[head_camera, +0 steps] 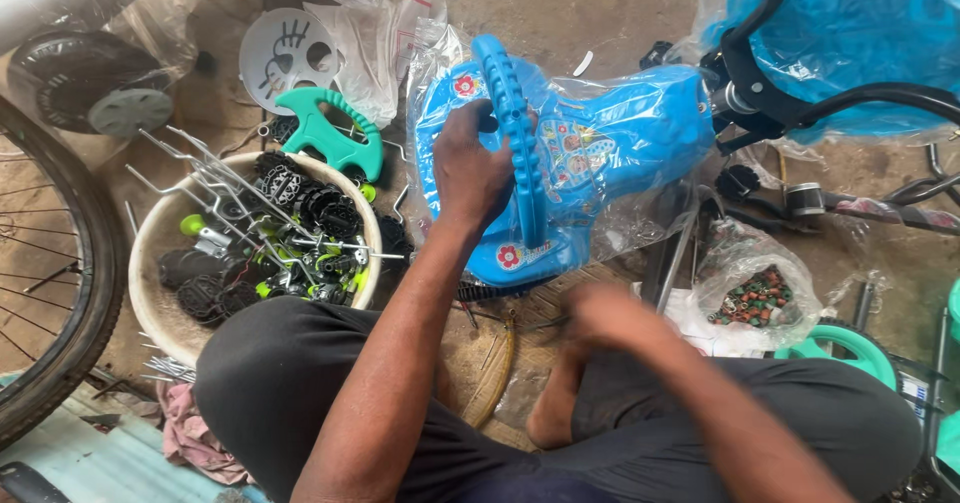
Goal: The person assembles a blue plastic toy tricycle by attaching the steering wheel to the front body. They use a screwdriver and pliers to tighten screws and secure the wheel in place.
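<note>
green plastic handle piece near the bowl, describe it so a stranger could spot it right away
Start at the round cream bowl of black pedals and metal rods at the left. At its upper right rim lies the green plastic handle piece, left of the blue seat under the left hand. It alone is flat, green, with cut-out slots.

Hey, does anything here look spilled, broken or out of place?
Nothing looks broken. Parts are scattered on the floor: a green handle leans against the bowl of pedals and rods, and loose rods lie beside it. The left hand holds the blue plastic seat, still in its wrap.

Left hand (470,168) grips the blue seat (600,148) by its handle; right hand (610,318), blurred, hovers near a bag of beads (750,298).
</note>
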